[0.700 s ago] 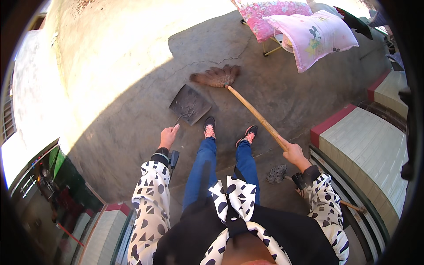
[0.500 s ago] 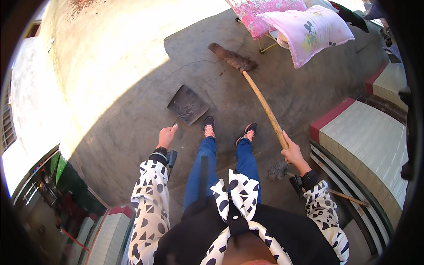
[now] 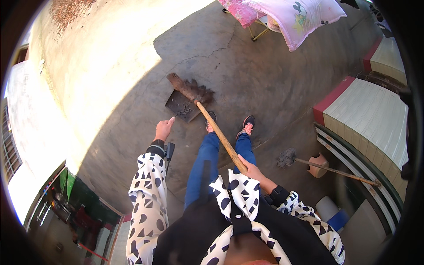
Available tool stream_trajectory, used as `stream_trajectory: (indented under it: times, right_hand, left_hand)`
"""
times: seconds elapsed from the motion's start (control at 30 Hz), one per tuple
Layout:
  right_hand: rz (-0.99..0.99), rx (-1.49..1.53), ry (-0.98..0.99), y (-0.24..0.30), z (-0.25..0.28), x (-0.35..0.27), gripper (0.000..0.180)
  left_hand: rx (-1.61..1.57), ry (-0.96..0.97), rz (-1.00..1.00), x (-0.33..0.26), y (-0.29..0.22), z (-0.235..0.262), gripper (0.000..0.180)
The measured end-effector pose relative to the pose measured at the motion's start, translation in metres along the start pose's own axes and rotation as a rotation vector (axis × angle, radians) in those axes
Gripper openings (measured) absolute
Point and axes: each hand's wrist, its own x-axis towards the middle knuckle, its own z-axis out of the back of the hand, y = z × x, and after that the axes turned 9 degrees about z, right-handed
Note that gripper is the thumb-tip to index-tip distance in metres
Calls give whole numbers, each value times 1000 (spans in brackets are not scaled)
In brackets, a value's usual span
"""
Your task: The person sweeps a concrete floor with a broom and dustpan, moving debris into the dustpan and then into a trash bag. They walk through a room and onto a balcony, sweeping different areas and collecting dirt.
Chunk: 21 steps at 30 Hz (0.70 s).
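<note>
My right hand (image 3: 250, 168) grips the wooden stick of a broom (image 3: 217, 130). The stick slants up and left past my blue-jeaned legs. Its dark bristle head (image 3: 191, 89) rests on the far edge of a dark metal dustpan (image 3: 180, 107) lying on the concrete floor just ahead of my left shoe. A thin handle runs from the dustpan back to my left hand (image 3: 164, 130), which is closed around its end. Both sleeves are white with black shapes.
Pink bedding (image 3: 297, 15) hangs over a rack at the top right. A tiled ledge with a red edge (image 3: 366, 117) runs along the right. Beside it lie a mop (image 3: 288, 157), a pink pot piece (image 3: 318, 165) and a white bucket (image 3: 328, 206). Sunlit floor lies to the left.
The broom head swung from far right, near the bedding, leftward and closer onto the dustpan. My right hand dropped nearer my body. The left hand stayed at the dustpan handle.
</note>
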Motion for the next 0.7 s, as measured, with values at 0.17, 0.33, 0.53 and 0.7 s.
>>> stream_trajectory:
  times: [0.17,0.33,0.53,0.7]
  right_hand:
    - [-217,422,-6,1,3,-76,86]
    - [-230,629,-213,-1,4,-100,86]
    - [-185,680,-674,-72,39,-70,85]
    - [-105,824,-855,-123,104,-15,84]
  left_hand:
    - [-80,172,66,16,10,8,58]
    - [-75,213,133,10,42,24,61]
    - [-69,153,123,-7,70,60,55]
    - [-66,27,53,-9,95,101,57]
